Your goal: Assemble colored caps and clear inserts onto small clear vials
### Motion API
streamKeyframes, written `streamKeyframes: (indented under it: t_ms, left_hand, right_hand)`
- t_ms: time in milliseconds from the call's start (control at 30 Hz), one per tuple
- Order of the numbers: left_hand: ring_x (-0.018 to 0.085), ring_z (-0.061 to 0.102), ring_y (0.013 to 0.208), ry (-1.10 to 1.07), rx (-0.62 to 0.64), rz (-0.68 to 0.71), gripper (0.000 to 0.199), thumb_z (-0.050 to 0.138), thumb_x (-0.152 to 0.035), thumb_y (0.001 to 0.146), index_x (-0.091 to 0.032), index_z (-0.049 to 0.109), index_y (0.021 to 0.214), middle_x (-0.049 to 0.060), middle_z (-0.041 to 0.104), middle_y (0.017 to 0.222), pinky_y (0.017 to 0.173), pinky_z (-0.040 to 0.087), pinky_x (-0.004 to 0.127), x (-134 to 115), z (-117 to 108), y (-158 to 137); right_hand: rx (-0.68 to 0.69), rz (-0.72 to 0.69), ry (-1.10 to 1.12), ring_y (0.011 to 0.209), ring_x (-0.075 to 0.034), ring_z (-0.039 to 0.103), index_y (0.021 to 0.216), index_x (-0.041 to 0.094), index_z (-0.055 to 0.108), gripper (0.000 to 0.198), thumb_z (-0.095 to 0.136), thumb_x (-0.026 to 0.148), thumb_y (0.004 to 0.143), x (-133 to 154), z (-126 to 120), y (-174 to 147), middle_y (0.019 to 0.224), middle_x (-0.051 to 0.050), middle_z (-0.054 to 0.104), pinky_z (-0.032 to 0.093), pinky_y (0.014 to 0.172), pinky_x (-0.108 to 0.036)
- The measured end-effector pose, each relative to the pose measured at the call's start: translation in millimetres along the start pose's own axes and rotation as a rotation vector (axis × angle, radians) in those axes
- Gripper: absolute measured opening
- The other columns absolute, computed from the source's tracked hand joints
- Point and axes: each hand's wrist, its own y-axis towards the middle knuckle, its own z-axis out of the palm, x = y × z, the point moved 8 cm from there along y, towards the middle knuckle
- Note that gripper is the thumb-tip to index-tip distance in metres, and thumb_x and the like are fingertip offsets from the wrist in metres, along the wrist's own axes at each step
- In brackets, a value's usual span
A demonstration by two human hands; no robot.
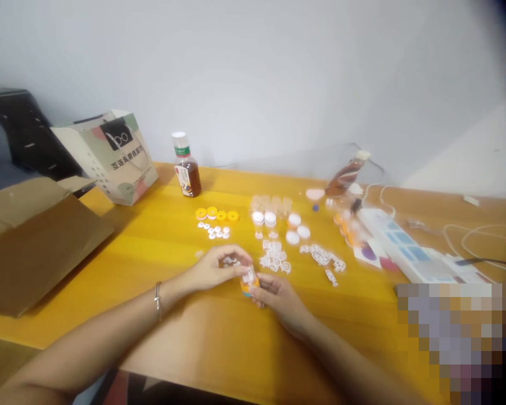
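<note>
From here I see a cardboard box (46, 247), a paper bag (120, 154) and a white-capped bottle (188, 175) on the left of the yellow table (211, 343). My left hand (219, 267) is curled, pinching the top of a small orange-and-white piece (248, 285) over the table. My right hand (281, 298), half closed, holds its bottom. Lacy white pieces (320, 255) lie farther right.

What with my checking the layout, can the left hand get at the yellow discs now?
Probably yes: only low white pieces lie between, though the left hand is busy at the orange item.
</note>
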Motion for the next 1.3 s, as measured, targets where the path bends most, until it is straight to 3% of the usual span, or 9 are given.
streamKeyframes:
  t_ms: [100, 200, 333, 467, 600, 700, 867, 1000, 1300]
  left_hand:
    - [0.02, 0.05, 0.105, -0.026, 0.111, 0.007, 0.024, 0.051, -0.026, 0.083, -0.02, 0.058, 0.104, 0.01, 0.052, 0.117, 0.089, 0.04, 0.036, 1.3, 4.7, 0.0]
    - [0.02, 0.051, 0.102, 0.082, 0.011, 0.034, 0.026, 0.058, -0.026, 0.077, -0.021, 0.058, 0.103, 0.008, 0.055, 0.111, 0.088, 0.04, 0.035, -1.0, -6.0, -0.1]
    - [0.022, 0.044, 0.113, 0.016, 0.21, 0.024, 0.031, 0.05, -0.022, 0.083, -0.023, 0.052, 0.114, 0.009, 0.047, 0.123, 0.09, 0.038, 0.036, -3.8, 9.8, -4.1]
    - [0.021, 0.051, 0.103, -0.011, 0.092, 0.029, 0.033, 0.056, -0.023, 0.079, -0.021, 0.052, 0.112, 0.01, 0.05, 0.117, 0.086, 0.041, 0.035, -2.5, 2.9, -3.2]
    - [0.021, 0.044, 0.114, -0.137, 0.189, 0.051, 0.029, 0.051, -0.023, 0.082, -0.021, 0.053, 0.111, 0.01, 0.044, 0.126, 0.091, 0.038, 0.036, 1.8, 11.1, -1.8]
    - [0.02, 0.05, 0.104, -0.067, -0.029, 0.027, 0.03, 0.059, -0.023, 0.077, -0.02, 0.054, 0.107, 0.009, 0.053, 0.113, 0.088, 0.039, 0.035, 8.0, -4.7, 1.2]
    - [0.021, 0.047, 0.11, -0.164, 0.113, 0.035, 0.026, 0.051, -0.024, 0.083, -0.02, 0.054, 0.108, 0.01, 0.048, 0.123, 0.091, 0.038, 0.037, 3.8, 6.7, 0.1]
    - [0.017, 0.054, 0.094, -0.049, -0.008, -0.042, 0.031, 0.058, -0.026, 0.078, -0.019, 0.053, 0.108, 0.009, 0.057, 0.106, 0.084, 0.041, 0.034, 8.3, -2.3, -0.5]
    - [0.02, 0.053, 0.1, -0.099, 0.079, -0.041, 0.032, 0.055, -0.026, 0.08, -0.02, 0.052, 0.111, 0.01, 0.055, 0.111, 0.085, 0.041, 0.035, 7.7, 7.7, -1.7]
  right_hand:
    - [-0.003, 0.003, -0.008, 0.053, -0.008, 0.042, 0.081, 0.017, 0.064, 0.029, 0.066, 0.042, 0.065, -1.8, -1.0, 0.6, 0.062, 0.002, 0.053, 0.036, 0.053, -0.021]
    - [0.002, -0.005, -0.003, 0.054, -0.008, 0.042, 0.081, 0.018, 0.064, 0.029, 0.066, 0.041, 0.065, -0.7, -0.4, 0.2, 0.063, 0.002, 0.053, 0.037, 0.053, -0.021]
    - [0.002, -0.018, 0.007, 0.054, -0.008, 0.042, 0.079, 0.018, 0.064, 0.026, 0.066, 0.04, 0.066, 2.5, 0.8, -1.1, 0.064, 0.002, 0.054, 0.037, 0.054, -0.022]
    - [-0.005, -0.029, 0.007, 0.054, -0.008, 0.042, 0.081, 0.018, 0.064, 0.026, 0.067, 0.039, 0.066, 4.4, 1.0, -1.6, 0.063, 0.002, 0.054, 0.037, 0.053, -0.022]
    - [-0.012, -0.021, 0.004, 0.056, -0.009, 0.043, 0.082, 0.018, 0.064, 0.027, 0.067, 0.038, 0.065, 3.2, 0.9, -0.9, 0.067, 0.001, 0.056, 0.037, 0.055, -0.023]
    - [-0.033, -0.01, 0.008, 0.056, -0.009, 0.043, 0.083, 0.019, 0.064, 0.029, 0.068, 0.039, 0.063, 1.6, -0.9, -0.2, 0.067, 0.002, 0.056, 0.037, 0.055, -0.023]
    - [-0.048, -0.024, -0.003, 0.053, -0.008, 0.041, 0.08, 0.018, 0.065, 0.026, 0.067, 0.039, 0.065, 3.4, -3.6, 0.0, 0.06, 0.003, 0.052, 0.036, 0.053, -0.022]
    - [-0.041, -0.034, 0.003, 0.054, -0.008, 0.041, 0.08, 0.017, 0.064, 0.027, 0.067, 0.039, 0.065, 4.4, -3.4, 0.2, 0.064, 0.002, 0.053, 0.036, 0.053, -0.022]
    - [-0.04, -0.043, -0.003, 0.054, -0.009, 0.042, 0.078, 0.019, 0.064, 0.025, 0.068, 0.039, 0.064, 6.7, -1.5, -0.5, 0.065, 0.002, 0.054, 0.037, 0.053, -0.022]
